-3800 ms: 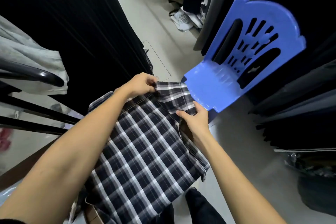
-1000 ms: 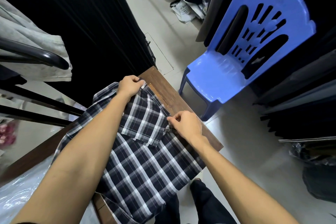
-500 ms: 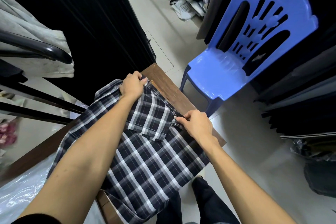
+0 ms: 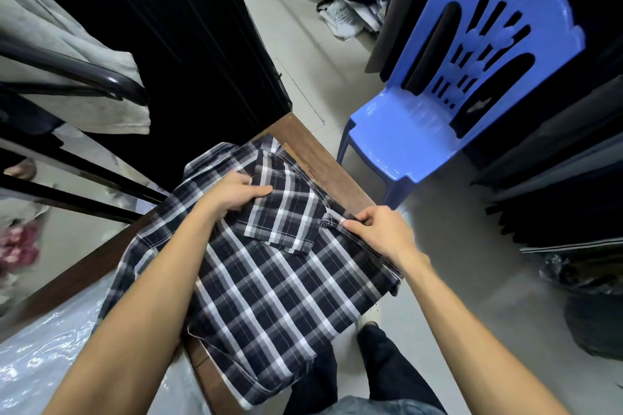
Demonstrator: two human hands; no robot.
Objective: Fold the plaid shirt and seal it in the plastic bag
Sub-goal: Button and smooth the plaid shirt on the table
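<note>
The black-and-white plaid shirt (image 4: 269,286) lies spread on a brown wooden table (image 4: 323,162), its lower hem hanging over the near edge. One sleeve is folded across the body. My left hand (image 4: 236,195) holds the folded sleeve near the collar, thumb laid flat on top and fingers curled. At the sleeve's fold on the shirt's right edge, my right hand (image 4: 377,229) pinches the cloth. Clear plastic bag material (image 4: 50,347) lies crumpled on the table at the lower left, beside the shirt.
A blue plastic chair (image 4: 421,131) stands on the floor just right of the table. A black rack rail (image 4: 101,81) with a grey garment (image 4: 67,44) is at the left. Dark hanging clothes line the right side. My legs (image 4: 381,364) are below the table edge.
My left hand has left the collar and come toward me onto the folded sleeve. My right hand keeps its pinch on the right edge. The shirt lies flatter.
</note>
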